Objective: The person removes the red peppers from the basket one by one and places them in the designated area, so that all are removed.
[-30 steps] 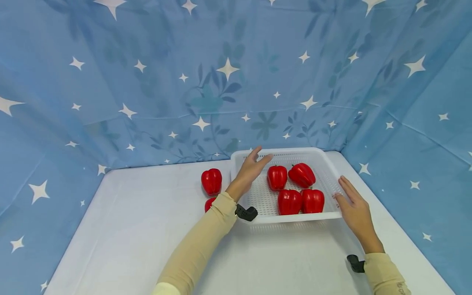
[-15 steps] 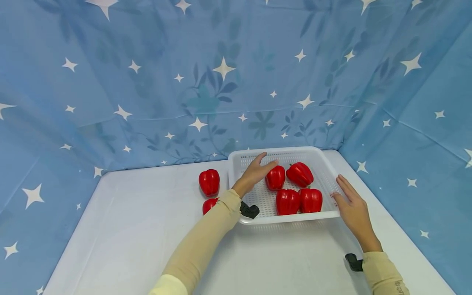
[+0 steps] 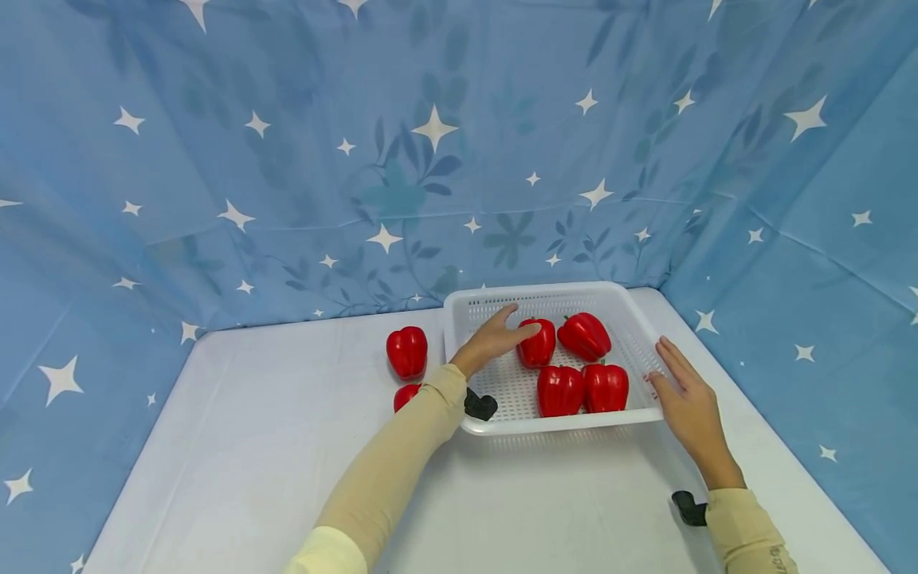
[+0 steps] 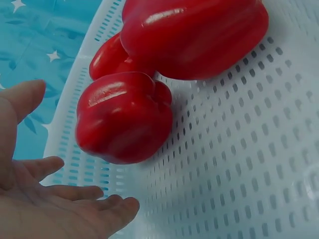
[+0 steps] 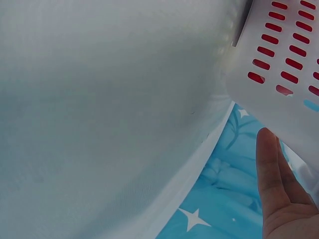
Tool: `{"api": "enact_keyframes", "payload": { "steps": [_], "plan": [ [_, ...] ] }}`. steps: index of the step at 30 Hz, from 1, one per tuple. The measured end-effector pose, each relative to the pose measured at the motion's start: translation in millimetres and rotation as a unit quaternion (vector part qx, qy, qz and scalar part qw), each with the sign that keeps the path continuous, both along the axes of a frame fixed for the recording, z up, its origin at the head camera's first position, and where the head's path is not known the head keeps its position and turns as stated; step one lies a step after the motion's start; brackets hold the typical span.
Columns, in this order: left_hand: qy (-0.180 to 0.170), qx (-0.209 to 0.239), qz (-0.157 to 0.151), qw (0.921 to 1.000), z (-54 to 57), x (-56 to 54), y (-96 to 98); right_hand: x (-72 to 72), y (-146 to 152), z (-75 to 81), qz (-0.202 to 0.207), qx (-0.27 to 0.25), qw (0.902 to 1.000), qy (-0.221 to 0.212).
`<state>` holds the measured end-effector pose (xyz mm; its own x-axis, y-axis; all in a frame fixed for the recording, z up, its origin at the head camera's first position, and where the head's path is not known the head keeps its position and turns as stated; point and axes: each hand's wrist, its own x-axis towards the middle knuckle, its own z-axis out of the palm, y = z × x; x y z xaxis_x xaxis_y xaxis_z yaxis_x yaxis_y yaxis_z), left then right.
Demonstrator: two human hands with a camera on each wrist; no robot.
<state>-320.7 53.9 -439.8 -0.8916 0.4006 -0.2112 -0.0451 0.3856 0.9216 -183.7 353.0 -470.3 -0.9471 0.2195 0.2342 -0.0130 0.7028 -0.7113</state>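
A white perforated plastic basket (image 3: pixel 552 426) sits on the table with several red bell peppers inside. Over its left half my left hand (image 3: pixel 495 336) reaches in with fingers spread. The thumb overlaps the rear left pepper (image 3: pixel 539 351) in the head view. In the left wrist view a gap shows between these fingers and the closest pepper (image 4: pixel 122 119); nothing is in the palm. My right hand (image 3: pixel 694 414) holds the basket's right rim, thumb at the inner side and straight fingers along the outside. The right wrist view shows fingers (image 5: pixel 271 169) by the outer wall, the thumb hidden.
Left of the basket lies a red bell pepper (image 3: pixel 407 353). A second one (image 3: pixel 406 396) is partly hidden by the left sleeve. Blue star-patterned curtain (image 3: pixel 323 159) hangs behind and at both sides of the white table (image 3: pixel 272 446).
My left hand has moved a little right and down into the basket, closer to the rear left pepper. My right hand has stayed at the rim.
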Motion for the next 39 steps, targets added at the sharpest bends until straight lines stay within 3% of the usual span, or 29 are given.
{"api": "enact_keyframes", "payload": {
  "steps": [18,29,34,39],
  "plan": [
    [0.029,-0.079,-0.052,0.9951,-6.6,-2.7,3.3,-1.7,0.3,-1.7,-0.001,-0.008,1.0,0.006],
    [0.072,-0.112,-0.13,0.9825,-9.4,-1.7,2.8,-2.3,-0.6,-1.0,-0.004,-0.012,0.9999,0.01],
    [0.054,-0.099,-0.129,0.9852,-11.5,0.6,2.3,-1.5,-1.3,-1.0,-0.005,-0.012,0.9999,0.008],
    [0.032,-0.099,-0.107,0.9888,-11.9,3.0,6.1,-0.7,-1.8,-0.9,-0.006,-0.009,0.9999,0.01]
  ]
}}
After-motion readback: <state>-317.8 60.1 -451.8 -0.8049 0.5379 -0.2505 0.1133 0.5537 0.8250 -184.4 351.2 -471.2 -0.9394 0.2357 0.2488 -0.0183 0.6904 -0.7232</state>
